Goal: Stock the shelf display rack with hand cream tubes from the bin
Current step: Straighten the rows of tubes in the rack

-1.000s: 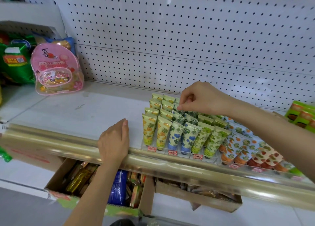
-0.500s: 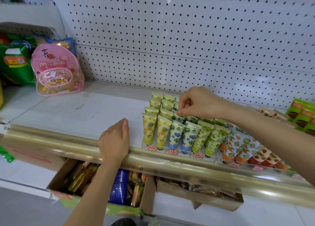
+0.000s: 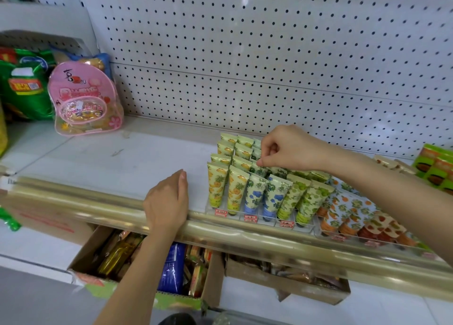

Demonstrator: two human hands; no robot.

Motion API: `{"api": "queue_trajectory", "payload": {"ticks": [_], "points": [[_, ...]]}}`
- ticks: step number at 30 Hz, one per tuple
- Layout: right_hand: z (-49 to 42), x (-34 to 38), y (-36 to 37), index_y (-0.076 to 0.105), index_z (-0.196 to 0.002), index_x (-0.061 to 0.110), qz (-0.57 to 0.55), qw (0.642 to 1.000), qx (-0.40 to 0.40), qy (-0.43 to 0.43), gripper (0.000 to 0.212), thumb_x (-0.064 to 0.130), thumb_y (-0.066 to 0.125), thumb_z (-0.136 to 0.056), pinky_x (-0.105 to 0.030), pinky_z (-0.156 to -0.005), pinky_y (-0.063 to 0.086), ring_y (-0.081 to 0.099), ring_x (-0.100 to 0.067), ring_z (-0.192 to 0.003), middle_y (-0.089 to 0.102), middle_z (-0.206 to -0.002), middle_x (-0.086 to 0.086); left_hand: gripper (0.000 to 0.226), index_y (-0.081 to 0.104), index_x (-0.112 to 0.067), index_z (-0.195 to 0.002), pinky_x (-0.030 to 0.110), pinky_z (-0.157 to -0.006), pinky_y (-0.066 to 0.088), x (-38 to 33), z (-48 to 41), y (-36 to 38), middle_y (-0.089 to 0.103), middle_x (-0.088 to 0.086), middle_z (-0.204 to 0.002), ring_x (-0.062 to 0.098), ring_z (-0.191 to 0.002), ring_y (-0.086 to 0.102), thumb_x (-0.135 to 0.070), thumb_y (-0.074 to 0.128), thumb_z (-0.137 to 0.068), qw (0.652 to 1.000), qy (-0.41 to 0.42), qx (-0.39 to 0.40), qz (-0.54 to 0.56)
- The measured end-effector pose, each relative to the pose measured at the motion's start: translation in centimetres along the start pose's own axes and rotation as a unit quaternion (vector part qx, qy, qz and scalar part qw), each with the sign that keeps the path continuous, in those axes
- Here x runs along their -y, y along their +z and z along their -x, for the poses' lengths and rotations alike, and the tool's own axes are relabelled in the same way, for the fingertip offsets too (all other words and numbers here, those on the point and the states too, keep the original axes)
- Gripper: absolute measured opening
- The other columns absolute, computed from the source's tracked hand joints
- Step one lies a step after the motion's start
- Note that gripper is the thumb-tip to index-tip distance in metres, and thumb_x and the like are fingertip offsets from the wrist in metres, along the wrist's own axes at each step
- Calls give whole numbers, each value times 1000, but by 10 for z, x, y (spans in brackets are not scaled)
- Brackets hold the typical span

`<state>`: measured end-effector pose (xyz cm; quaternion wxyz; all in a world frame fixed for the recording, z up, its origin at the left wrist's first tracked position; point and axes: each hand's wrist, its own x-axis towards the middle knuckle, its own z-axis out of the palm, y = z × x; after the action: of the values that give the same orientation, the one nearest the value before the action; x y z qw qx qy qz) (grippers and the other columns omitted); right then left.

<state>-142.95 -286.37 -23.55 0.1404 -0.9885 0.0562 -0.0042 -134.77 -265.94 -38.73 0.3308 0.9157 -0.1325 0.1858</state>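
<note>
A clear display rack [image 3: 259, 218] stands on the white shelf [image 3: 110, 162], filled with rows of hand cream tubes in yellow fruit, blue flower and green prints. My right hand [image 3: 289, 148] reaches over the rack and pinches the top edge of a blue-flower tube [image 3: 258, 169] in the second row. My left hand [image 3: 166, 202] rests flat on the shelf's gold front rail [image 3: 73, 199], left of the rack, holding nothing. No bin of tubes shows.
A second rack of orange and red print tubes [image 3: 355, 216] stands right of the first. A pink candy bag [image 3: 83, 101] and green packets [image 3: 24, 86] sit at the far left. Cardboard boxes [image 3: 147, 265] of goods lie on the shelf below. Pegboard [image 3: 269, 54] backs the shelf.
My right hand has dropped slightly lower and nearer, pressing the pinched tube down into the second row. My left hand has stayed on the rail.
</note>
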Motion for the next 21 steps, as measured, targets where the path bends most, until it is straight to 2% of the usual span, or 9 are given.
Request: {"api": "queue_trajectory", "payload": {"ticks": [3,9,13,16,21], "points": [[0,1,0,65,-66,19,1,1000,0,1,17,25,71,-81,-23,-58,41,50,-3,-56,57,-58,10,43,66,-12,-108,29,-64,33,0,0,0,70,10,-85,30,-78,62,-31,27,-102,1000,2,0,2],[0,1,1,63,-64,20,1,1000,1,-1,20,24,70,-82,-21,-53,35,48,-2,-53,55,-56,10,43,65,-10,-104,29,-64,32,-1,0,-2,69,11,-83,30,-77,61,-30,27,-103,1000,0,4,-2],[-2,0,-6,66,-69,20,0,1000,13,-6,18,31,69,-83,-19,-54,35,48,-2,-56,57,-59,10,42,65,-10,-101,29,-63,31,-1,0,-2,68,10,-82,30,-76,61,-30,28,-102,1000,-4,1,2],[-8,2,-17,69,-77,18,-31,999,-11,-24,15,31,69,-83,-18,-56,39,50,-3,-60,58,-63,9,42,65,-9,-100,29,-63,31,-1,1,-2,68,11,-82,30,-76,61,-29,28,-102,1000,1,1,2],[-17,16,-7,67,-73,20,-37,998,11,-53,15,31,70,-82,-17,-57,39,51,-1,-60,59,-64,9,42,66,-11,-102,29,-65,31,-1,1,-3,70,9,-87,31,-80,62,-30,29,-102,1000,-3,2,6]]}}
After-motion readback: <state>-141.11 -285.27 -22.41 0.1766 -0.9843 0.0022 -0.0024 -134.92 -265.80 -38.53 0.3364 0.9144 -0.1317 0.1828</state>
